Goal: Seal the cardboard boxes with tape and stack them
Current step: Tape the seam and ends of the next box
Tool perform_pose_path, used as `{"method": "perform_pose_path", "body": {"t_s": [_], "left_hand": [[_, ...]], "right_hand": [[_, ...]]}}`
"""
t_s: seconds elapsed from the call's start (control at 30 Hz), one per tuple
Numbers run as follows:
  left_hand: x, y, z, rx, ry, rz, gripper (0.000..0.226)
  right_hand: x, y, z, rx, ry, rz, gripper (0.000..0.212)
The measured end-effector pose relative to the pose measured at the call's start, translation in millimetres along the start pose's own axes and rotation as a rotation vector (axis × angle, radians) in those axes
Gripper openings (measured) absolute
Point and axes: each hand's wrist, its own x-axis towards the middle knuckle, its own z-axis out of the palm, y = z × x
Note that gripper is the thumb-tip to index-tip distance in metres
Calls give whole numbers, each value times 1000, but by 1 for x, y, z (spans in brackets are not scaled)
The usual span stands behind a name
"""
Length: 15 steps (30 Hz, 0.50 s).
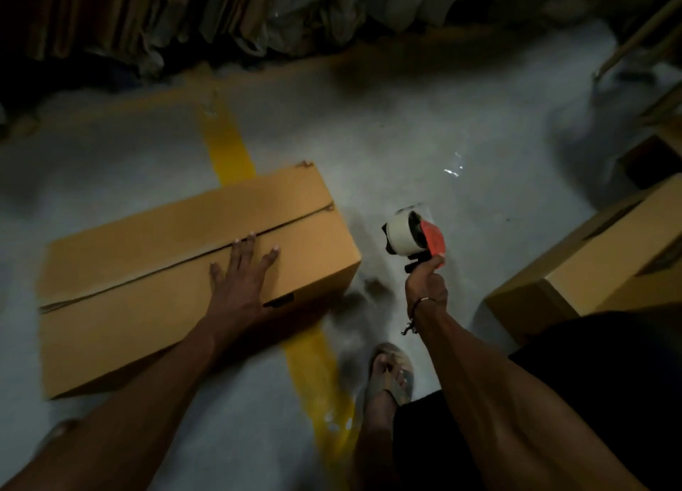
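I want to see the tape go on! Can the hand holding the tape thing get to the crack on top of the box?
Probably yes. The right hand holds the tape dispenser beside the box, with nothing between.

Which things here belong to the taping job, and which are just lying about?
In the job:
cardboard box, seam untaped, left hand flat on it
tape dispenser, held in right hand
second box at right

Lying about:
yellow floor line
flattened cardboard stacked at the back
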Motion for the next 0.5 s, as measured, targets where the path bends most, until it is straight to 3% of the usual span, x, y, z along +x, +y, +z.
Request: {"method": "perform_pose_path", "body": {"t_s": [0.13,0.27,0.4,0.5], "left_hand": [[-12,10,-39,172,-191,-27,117],[-42,30,-106,161,-136,-88,79],[-102,35,-171,-44,20,-161,49],[-163,33,-200,-265,115,-201,32]], "right_hand": [[-44,-46,-28,49,80,-128,89],[-102,-90,-43,-14,19,-318,91],[-166,-121,-52,-30,-219,-551,115],[-218,-129,-63,-6,-466,-698,107]]}}
